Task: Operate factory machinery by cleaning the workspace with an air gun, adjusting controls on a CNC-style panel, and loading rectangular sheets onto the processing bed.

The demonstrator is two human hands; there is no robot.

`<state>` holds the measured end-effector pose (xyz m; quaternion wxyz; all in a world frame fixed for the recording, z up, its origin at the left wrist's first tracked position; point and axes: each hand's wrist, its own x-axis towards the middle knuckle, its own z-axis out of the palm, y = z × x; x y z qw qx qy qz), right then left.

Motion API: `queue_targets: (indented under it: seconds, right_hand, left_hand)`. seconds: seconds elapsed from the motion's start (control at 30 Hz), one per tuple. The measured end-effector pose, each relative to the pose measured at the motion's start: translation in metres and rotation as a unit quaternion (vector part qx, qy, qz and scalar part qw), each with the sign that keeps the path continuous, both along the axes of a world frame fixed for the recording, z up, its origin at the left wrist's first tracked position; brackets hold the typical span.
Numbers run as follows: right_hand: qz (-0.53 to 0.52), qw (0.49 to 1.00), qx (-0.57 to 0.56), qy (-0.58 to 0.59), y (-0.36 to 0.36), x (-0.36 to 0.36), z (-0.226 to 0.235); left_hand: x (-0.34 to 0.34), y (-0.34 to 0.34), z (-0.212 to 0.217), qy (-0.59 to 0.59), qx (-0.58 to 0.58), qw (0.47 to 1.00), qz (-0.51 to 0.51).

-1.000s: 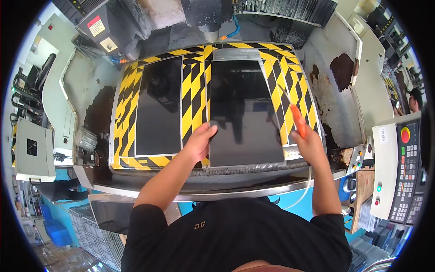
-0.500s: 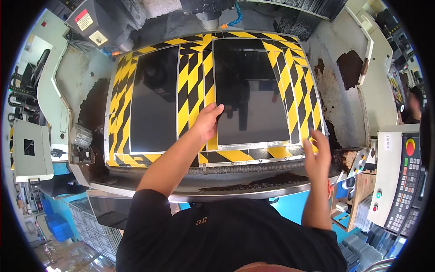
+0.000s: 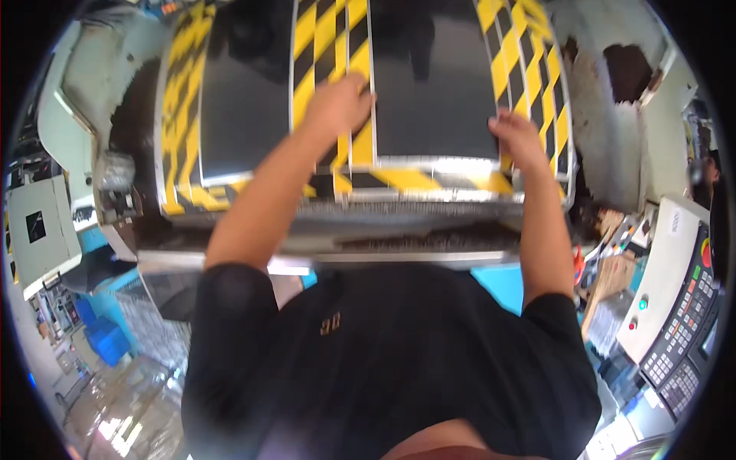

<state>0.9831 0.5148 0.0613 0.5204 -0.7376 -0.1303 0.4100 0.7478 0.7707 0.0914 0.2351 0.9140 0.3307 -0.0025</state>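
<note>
Two glossy dark panels lie on a bed covered with yellow-and-black striped tape. My left hand (image 3: 337,106) is at the near left edge of the right-hand black panel (image 3: 433,100). Its fingers are curled, with the thumb along that edge, though motion smears them. At the panel's right edge, my right hand (image 3: 523,139) is closed with thumb and fingertips against the rim. The panel lies flat between both hands; whether its edge is lifted I cannot tell. The other black panel (image 3: 245,100) lies left of my left forearm, untouched.
A metal ledge (image 3: 360,257) runs between my body and the striped bed (image 3: 402,180). Rust-stained machine walls (image 3: 613,146) flank the bed. On the right stands a control panel (image 3: 678,307) with keys and a red button. Blue bins (image 3: 106,337) stand at lower left.
My view has tipped down, so the bed sits higher in the picture. My right hand has come from beyond the right panel's near right corner to its right edge. The left stays at the left edge.
</note>
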Motion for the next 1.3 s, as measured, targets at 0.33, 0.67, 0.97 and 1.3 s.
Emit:
queue_targets:
  seconds: [0.33,0.67,0.97,1.3]
  right_hand:
    - [0.014,0.999,-0.023,0.018,0.003,-0.004,-0.01]
    - [0.043,0.999,-0.021,0.013,-0.001,-0.003,0.0]
    - [0.017,0.999,-0.042,0.014,0.001,-0.006,0.002]
    - [0.036,0.999,-0.03,-0.005,-0.01,0.01,-0.018]
  left_hand:
    - [-0.038,-0.01,-0.026,0.087,0.095,0.956,-0.262]
    - [-0.039,-0.013,-0.017,0.086,0.068,0.958,-0.263]
    - [-0.036,-0.015,0.0,0.122,0.043,0.958,-0.255]
    - [-0.022,-0.015,-0.008,0.121,0.071,0.949,-0.283]
